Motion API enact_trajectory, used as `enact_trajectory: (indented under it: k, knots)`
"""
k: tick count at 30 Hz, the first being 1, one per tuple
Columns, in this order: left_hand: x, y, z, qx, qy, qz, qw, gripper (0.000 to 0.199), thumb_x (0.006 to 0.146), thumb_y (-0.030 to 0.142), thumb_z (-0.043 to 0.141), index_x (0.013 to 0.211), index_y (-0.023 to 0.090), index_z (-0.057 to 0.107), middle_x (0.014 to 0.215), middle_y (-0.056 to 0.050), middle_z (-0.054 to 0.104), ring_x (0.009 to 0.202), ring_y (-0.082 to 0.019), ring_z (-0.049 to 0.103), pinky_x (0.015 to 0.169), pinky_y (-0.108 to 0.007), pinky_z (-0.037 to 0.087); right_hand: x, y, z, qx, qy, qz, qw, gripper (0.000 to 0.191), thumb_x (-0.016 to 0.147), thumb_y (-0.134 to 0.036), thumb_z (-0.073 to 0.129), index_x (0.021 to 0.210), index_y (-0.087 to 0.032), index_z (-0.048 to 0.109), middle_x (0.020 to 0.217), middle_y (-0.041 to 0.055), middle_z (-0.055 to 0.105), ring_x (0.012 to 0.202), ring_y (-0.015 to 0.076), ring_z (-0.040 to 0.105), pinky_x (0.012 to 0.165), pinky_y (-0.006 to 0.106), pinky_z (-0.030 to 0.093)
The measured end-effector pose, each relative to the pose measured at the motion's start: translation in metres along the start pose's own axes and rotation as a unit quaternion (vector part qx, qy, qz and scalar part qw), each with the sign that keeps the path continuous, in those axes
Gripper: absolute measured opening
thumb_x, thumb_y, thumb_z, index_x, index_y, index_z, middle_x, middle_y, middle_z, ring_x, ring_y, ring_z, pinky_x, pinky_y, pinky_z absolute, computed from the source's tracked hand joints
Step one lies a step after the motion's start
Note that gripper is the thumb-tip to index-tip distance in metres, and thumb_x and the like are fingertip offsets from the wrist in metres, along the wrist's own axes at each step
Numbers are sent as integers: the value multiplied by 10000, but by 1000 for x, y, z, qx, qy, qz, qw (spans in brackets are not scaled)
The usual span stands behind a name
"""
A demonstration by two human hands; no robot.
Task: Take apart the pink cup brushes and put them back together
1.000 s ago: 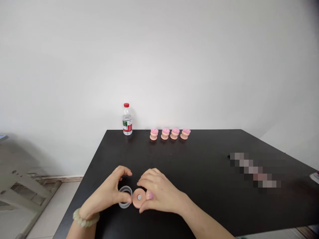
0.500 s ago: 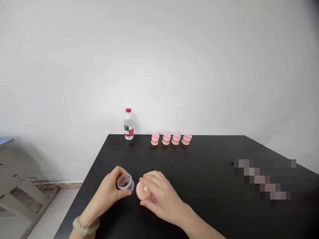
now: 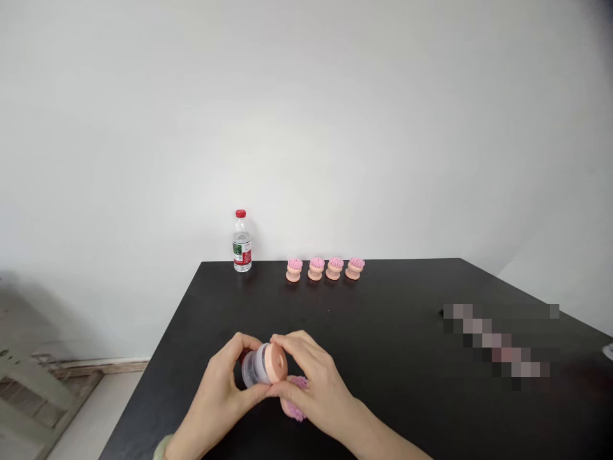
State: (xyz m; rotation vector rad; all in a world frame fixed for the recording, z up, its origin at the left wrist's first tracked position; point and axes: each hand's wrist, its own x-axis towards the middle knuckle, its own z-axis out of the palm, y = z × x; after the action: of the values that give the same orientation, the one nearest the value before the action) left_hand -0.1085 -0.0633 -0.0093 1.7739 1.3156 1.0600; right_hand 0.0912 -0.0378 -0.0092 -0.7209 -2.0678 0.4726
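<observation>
In my left hand [image 3: 230, 377] is a clear plastic cup-like part [image 3: 253, 369], tilted on its side, with thumb and fingers around it. My right hand [image 3: 311, 377] grips a round peach cap [image 3: 276, 363] with a small dimple in its face. The cap sits against the clear part's rim, and both thumbs meet below it. Below my right fingers shows a piece with pink bristles [image 3: 295, 409], partly hidden. Whether that hand holds it or it rests on the table, I cannot tell.
Several small peach scrub brushes [image 3: 316, 269] with pink bristles stand in a row at the black table's [image 3: 383, 319] back edge. Left of them stands a water bottle [image 3: 242, 246] with a red cap. A pixelated patch [image 3: 498, 345] covers something at the right.
My hands have come together. The peach cap, held apart from the clear part before, now meets its rim. More of the pink bristles shows below my right hand.
</observation>
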Motion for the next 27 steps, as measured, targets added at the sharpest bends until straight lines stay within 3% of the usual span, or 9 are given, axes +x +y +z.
enact_trajectory:
  k: [5, 10, 16, 22, 25, 27]
  knots:
    - [-3, 2, 0, -44, -23, 35, 998, 313, 801, 346, 784, 1024, 263, 582, 1008, 4, 675, 891, -201, 645, 802, -298, 497, -2, -1, 1, 32, 13, 5, 999, 509, 909, -535, 655, 1284, -195, 604, 1037, 105, 715, 969, 264, 644, 851, 412, 587]
    - [-3, 6, 1, -115, -45, 18, 992, 309, 771, 362, 810, 978, 247, 612, 904, 14, 664, 794, -179, 593, 719, -266, 456, -1, -2, 0, 38, 31, -55, 997, 541, 873, -514, 712, 1319, -237, 583, 1046, 81, 719, 971, 252, 627, 843, 395, 583]
    - [-1, 6, 0, -279, -110, -11, 954, 319, 826, 464, 739, 1052, 255, 656, 921, 10, 653, 822, -168, 549, 734, -255, 429, 1, 0, -3, 26, 30, -84, 996, 566, 866, -481, 733, 1346, -239, 556, 1122, 89, 718, 1013, 255, 607, 869, 396, 578]
    - [-4, -5, 3, -307, -124, -62, 942, 316, 895, 512, 641, 1045, 237, 683, 912, -10, 629, 879, -180, 539, 817, -287, 429, 3, -3, -11, 1, -12, -130, 991, 387, 942, -271, 676, 1315, -234, 580, 1272, 102, 671, 1121, 260, 541, 934, 425, 558]
    - [-4, -6, 7, -334, -123, -89, 930, 378, 893, 579, 609, 969, 217, 694, 831, -6, 611, 774, -148, 522, 736, -263, 433, 3, -7, -14, -9, -31, -162, 986, 279, 960, -134, 601, 1218, -230, 644, 1274, 104, 649, 1093, 239, 531, 891, 399, 571]
    - [-5, -5, 9, -355, -134, -114, 918, 418, 885, 614, 595, 901, 204, 678, 748, 6, 593, 667, -124, 497, 638, -244, 416, 3, -8, -14, -11, -34, -184, 982, 304, 942, -43, 571, 1164, -228, 665, 1207, 86, 675, 1040, 209, 545, 829, 342, 580]
